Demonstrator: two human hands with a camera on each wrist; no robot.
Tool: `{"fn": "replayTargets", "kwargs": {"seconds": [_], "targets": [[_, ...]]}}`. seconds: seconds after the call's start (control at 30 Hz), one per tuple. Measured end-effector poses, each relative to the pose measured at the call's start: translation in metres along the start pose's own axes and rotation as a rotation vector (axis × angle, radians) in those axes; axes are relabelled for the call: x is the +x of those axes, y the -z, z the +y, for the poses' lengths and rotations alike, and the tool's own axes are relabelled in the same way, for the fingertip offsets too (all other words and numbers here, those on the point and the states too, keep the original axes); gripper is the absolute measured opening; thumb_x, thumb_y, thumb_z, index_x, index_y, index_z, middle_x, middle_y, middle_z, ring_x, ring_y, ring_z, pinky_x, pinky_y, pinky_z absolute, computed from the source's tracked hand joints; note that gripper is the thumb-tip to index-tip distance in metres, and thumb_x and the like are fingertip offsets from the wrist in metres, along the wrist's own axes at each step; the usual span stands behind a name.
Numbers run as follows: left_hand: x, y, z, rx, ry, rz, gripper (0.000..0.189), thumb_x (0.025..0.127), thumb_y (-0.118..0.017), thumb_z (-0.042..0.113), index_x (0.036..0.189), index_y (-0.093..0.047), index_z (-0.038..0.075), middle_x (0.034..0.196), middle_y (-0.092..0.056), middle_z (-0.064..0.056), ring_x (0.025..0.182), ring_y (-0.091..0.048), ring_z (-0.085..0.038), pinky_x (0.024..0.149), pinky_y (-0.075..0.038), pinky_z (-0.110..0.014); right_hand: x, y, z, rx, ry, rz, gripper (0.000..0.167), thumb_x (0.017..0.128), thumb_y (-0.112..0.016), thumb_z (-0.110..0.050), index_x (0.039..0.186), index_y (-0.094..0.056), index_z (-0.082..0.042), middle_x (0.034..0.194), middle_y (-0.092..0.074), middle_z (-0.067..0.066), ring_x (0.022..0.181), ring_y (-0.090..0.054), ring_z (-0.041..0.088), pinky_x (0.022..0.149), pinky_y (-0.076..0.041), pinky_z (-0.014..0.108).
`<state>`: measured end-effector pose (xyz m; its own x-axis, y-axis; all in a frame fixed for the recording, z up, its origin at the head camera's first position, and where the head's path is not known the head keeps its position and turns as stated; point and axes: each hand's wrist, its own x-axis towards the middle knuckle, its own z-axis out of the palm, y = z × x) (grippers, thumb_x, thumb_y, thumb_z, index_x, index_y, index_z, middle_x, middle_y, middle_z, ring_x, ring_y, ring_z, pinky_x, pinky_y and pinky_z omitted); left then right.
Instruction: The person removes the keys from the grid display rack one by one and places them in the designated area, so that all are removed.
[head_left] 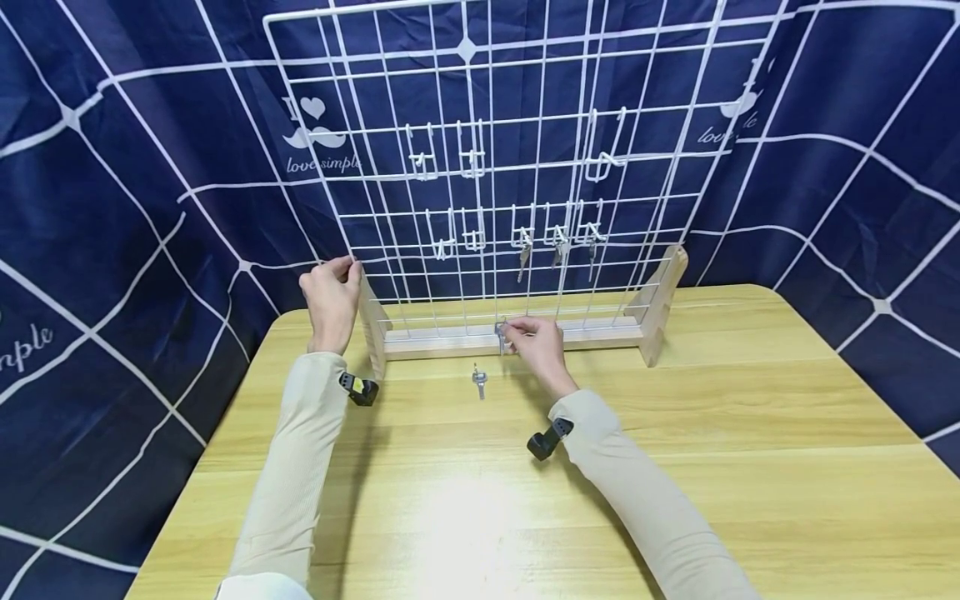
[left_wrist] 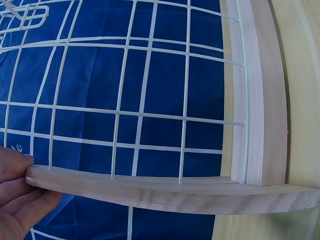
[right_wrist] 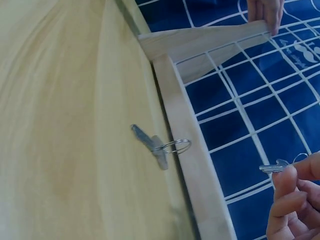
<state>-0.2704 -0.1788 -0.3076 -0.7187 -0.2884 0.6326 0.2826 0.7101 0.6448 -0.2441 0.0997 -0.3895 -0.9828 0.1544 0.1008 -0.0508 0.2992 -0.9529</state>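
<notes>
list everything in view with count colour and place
wire grid: 1, white, set in the stand
stand: 1, pale wood, on the table
table: 1, light wood, under the stand
hooks: 8, white, on the grid in two rows
hanging keys: at least 3, grey, on lower-row hooks
loose key: 1, silver, on the table
held key: 1, silver, in the right hand
cloth: count unclear, dark blue with white lines, behind and beside the table
wrist cameras: 2, black, on the wrists
sleeves: 2, beige, forearms
left hand: 1, bare, gripping the stand's left leg
right hand: 1, bare, pinching the held key

Left hand (left_wrist: 20, 200) cropped by left wrist view's edge; hanging keys (head_left: 524, 257) too small for detail
</notes>
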Motion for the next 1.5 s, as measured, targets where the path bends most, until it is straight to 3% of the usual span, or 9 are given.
{"fn": "replayTargets", "kwargs": {"seconds": [0.07, 0.2, 0.4, 0.57, 0.77, 0.97, 1.3, 1.5], "targets": [[0.000, 0.000, 0.000, 0.001, -0.001, 0.000, 0.020, 0.090, -0.064, 0.010, 0.101, -0.073, -0.005, 0.092, -0.072, -0.018, 0.085, -0.071, -0.030, 0.077, -0.055, -0.040, -0.001, -0.001, 0.002, 0.005, -0.016, -0.010, 0.016, 0.086, -0.070, -0.013, 0.097, -0.074, -0.001, 0.077, -0.069, 0.006, 0.061, -0.066, 0.018, 0.070, -0.057, 0.041], [0.000, 0.000, 0.000, 0.006, -0.001, -0.002, 0.020, 0.090, -0.064, 0.010, 0.101, -0.074, -0.004, 0.092, -0.072, -0.018, 0.085, -0.071, -0.030, 0.077, -0.054, -0.040, -0.001, -0.002, 0.007, 0.028, -0.041, -0.027, 0.016, 0.085, -0.070, -0.010, 0.097, -0.073, 0.001, 0.074, -0.069, 0.005, 0.063, -0.065, 0.018, 0.065, -0.057, 0.038], [0.000, 0.000, -0.001, 0.008, 0.002, -0.005, 0.020, 0.091, -0.064, 0.011, 0.101, -0.074, -0.004, 0.092, -0.073, -0.017, 0.085, -0.071, -0.030, 0.078, -0.054, -0.039, -0.001, -0.003, 0.015, 0.066, -0.074, -0.051, 0.016, 0.085, -0.069, -0.006, 0.097, -0.073, 0.004, 0.081, -0.072, 0.012, 0.060, -0.063, 0.010, 0.061, -0.056, 0.026], [0.000, 0.000, -0.001, 0.009, -0.001, -0.003, 0.020, 0.090, -0.064, 0.010, 0.101, -0.074, -0.004, 0.092, -0.073, -0.017, 0.084, -0.071, -0.030, 0.077, -0.054, -0.040, -0.001, -0.003, 0.022, 0.161, -0.142, -0.098, 0.018, 0.086, -0.065, 0.000, 0.102, -0.069, 0.009, 0.090, -0.072, 0.018, 0.062, -0.064, 0.010, 0.067, -0.057, 0.028], [0.001, 0.001, 0.000, 0.005, -0.006, 0.000, 0.020, 0.090, -0.064, 0.010, 0.100, -0.074, -0.004, 0.092, -0.073, -0.017, 0.084, -0.071, -0.030, 0.077, -0.054, -0.040, 0.000, -0.003, 0.025, 0.210, -0.242, -0.148, 0.020, 0.087, -0.063, 0.001, 0.105, -0.066, 0.012, 0.082, -0.071, 0.015, 0.059, -0.064, 0.010, 0.065, -0.058, 0.028], [0.001, 0.001, -0.001, 0.000, -0.004, -0.002, 0.020, 0.090, -0.064, 0.010, 0.100, -0.074, -0.004, 0.092, -0.073, -0.018, 0.084, -0.071, -0.029, 0.077, -0.054, -0.039, 0.000, -0.003, 0.028, 0.143, -0.309, -0.208, 0.020, 0.086, -0.066, 0.001, 0.103, -0.066, 0.012, 0.073, -0.069, 0.010, 0.056, -0.063, 0.011, 0.059, -0.056, 0.025], [0.000, 0.001, 0.000, -0.001, -0.001, -0.005, 0.020, 0.090, -0.064, 0.010, 0.101, -0.074, -0.004, 0.092, -0.073, -0.018, 0.085, -0.071, -0.029, 0.077, -0.055, -0.039, -0.001, -0.006, 0.032, -0.113, -0.240, -0.278, 0.012, 0.081, -0.072, 0.000, 0.089, -0.070, 0.008, 0.071, -0.070, 0.013, 0.050, -0.061, 0.010, 0.054, -0.055, 0.024], [0.000, 0.001, 0.000, -0.005, 0.003, -0.005, 0.021, 0.091, -0.064, 0.011, 0.101, -0.074, -0.003, 0.093, -0.073, -0.017, 0.085, -0.071, -0.029, 0.078, -0.055, -0.039, -0.001, -0.007, 0.032, -0.163, -0.228, -0.285, 0.009, 0.080, -0.072, 0.002, 0.085, -0.068, 0.008, 0.065, -0.067, 0.011, 0.046, -0.059, 0.009, 0.051, -0.054, 0.023]]}}
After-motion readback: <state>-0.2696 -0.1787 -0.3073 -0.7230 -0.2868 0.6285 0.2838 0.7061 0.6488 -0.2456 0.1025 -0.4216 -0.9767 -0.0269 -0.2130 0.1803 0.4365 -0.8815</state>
